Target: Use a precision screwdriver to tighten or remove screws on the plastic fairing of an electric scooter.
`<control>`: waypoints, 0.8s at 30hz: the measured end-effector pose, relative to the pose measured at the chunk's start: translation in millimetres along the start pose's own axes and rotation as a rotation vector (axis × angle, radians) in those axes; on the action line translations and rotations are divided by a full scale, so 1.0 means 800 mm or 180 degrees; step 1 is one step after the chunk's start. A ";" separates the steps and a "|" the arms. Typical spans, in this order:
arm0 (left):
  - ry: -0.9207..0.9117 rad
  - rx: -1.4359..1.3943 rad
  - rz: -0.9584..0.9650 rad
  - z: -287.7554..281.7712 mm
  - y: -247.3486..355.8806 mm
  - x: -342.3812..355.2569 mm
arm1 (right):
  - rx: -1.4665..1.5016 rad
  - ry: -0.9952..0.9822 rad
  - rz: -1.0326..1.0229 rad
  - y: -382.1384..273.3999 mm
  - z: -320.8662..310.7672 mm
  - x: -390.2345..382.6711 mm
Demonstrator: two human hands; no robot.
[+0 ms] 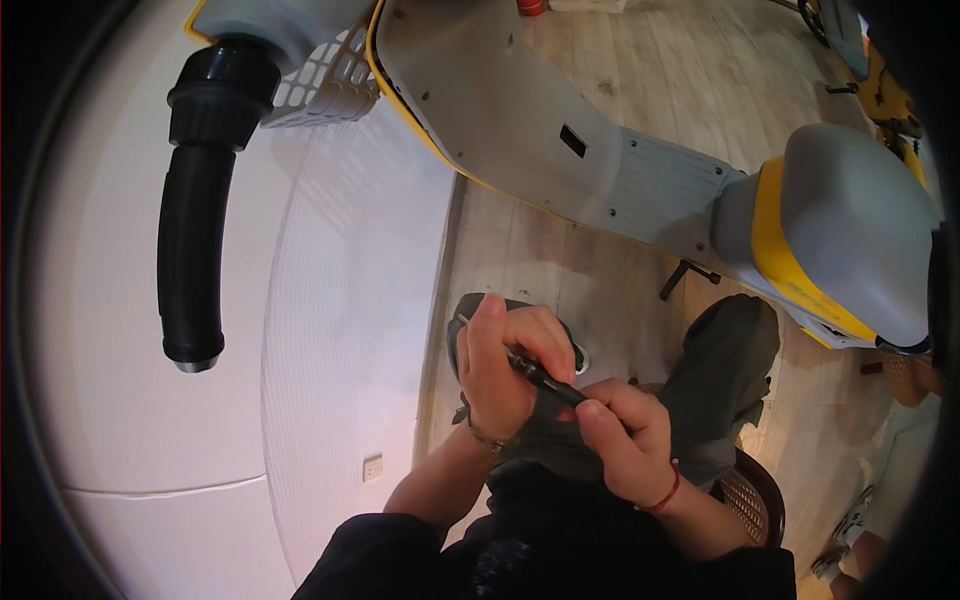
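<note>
In front of my lap, both hands are closed on a slim black pen-shaped tool, which slants down from upper left to lower right. My left hand wraps its upper part, and a thin pale tip shows beyond the thumb. My right hand grips the lower end between thumb and curled fingers. Whether the tool is one piece or two joined pieces, I cannot tell. Just beyond my knees stands a grey and yellow scooter, touched by neither hand.
The scooter's black handlebar grip hangs at the left, and its seat is at the right. A white wall with a socket runs along my left. Behind my right side is a woven chair. Another person's feet show at the lower right.
</note>
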State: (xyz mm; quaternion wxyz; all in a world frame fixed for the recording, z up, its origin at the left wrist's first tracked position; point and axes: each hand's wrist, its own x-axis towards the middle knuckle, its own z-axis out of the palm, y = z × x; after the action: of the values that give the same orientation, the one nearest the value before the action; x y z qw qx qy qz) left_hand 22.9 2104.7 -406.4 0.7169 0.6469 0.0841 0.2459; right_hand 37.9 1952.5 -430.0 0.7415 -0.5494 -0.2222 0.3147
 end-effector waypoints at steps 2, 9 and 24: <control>0.0061 -0.0064 -0.0164 0.001 0.002 -0.001 | -0.0360 0.0199 -0.0308 0.005 0.008 0.000; -0.0647 -0.0249 -0.0585 -0.025 0.010 -0.001 | -0.0517 0.0431 -0.0561 0.005 0.013 0.002; -0.1609 -0.0413 -0.2439 0.092 -0.134 -0.048 | -0.0094 0.1452 0.0922 0.044 -0.083 -0.097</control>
State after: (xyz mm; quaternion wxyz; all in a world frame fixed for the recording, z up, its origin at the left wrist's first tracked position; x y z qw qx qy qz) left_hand 48.4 2017.3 -507.2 0.7932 0.5626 0.1241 -0.1974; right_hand 20.2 1859.3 -481.9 0.7115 -0.6429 0.0271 0.2824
